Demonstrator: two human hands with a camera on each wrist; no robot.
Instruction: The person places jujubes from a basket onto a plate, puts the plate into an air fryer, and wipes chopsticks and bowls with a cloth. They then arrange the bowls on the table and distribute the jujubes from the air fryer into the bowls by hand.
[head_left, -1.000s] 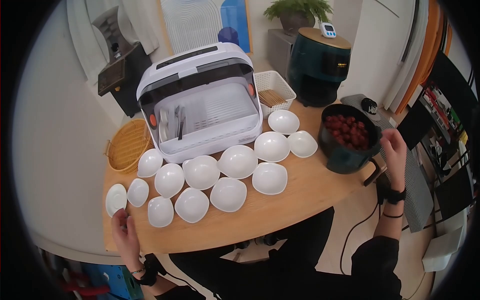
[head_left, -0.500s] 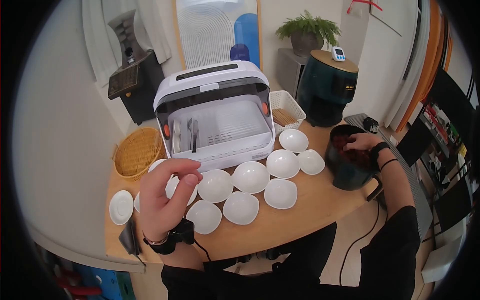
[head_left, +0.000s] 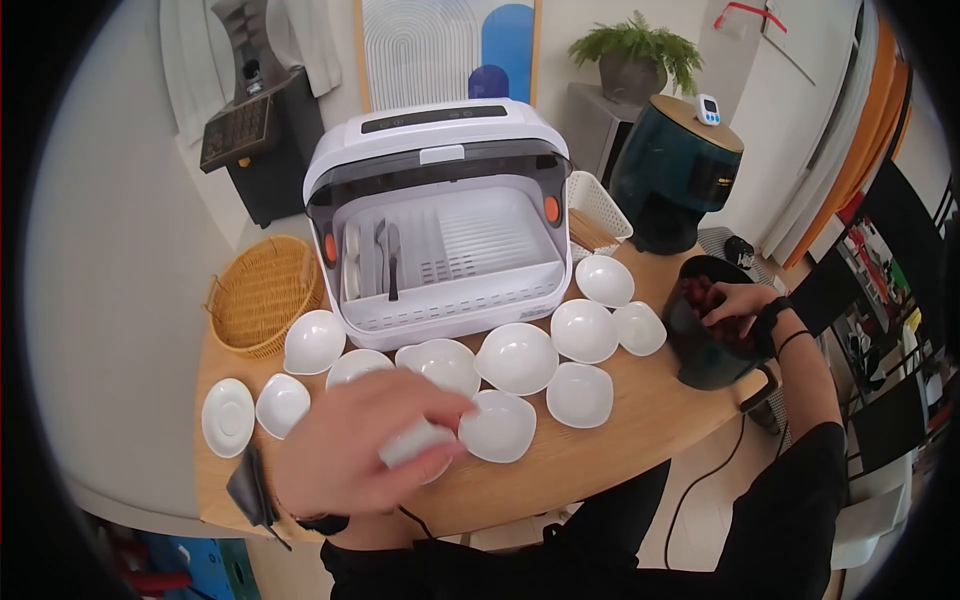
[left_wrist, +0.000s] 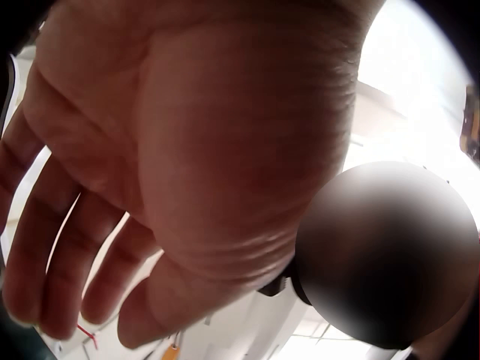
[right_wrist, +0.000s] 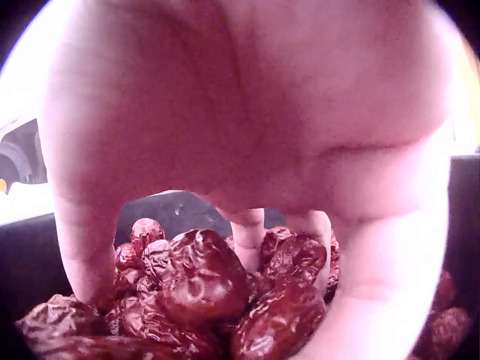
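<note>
My right hand (head_left: 748,300) reaches down into a dark green air fryer basket (head_left: 702,358) filled with dried red dates (right_wrist: 202,277). In the right wrist view its fingers point down, spread among the wrinkled dates; the fingertips are partly hidden by them. Blurred in the head view, my left hand (head_left: 350,450) hovers over the front bowls with thumb and fingers apart. The left wrist view shows its palm bare and fingers loosely extended. White bowls stand around it, among them a squarish bowl (head_left: 497,428) and a rounder bowl (head_left: 516,357). Part of another bowl shows between thumb and fingers.
A white cabinet with a raised dark lid (head_left: 440,185) holds cutlery behind the bowls. To its left lies a wicker basket (head_left: 265,300); a white saucer (head_left: 228,418) is near the left edge. The air fryer body (head_left: 675,175) and a white basket (head_left: 607,215) stand behind right.
My right hand has gone from beside the fryer basket down into the dates. The left hand has risen from near the saucer and moved right over the front bowls.
</note>
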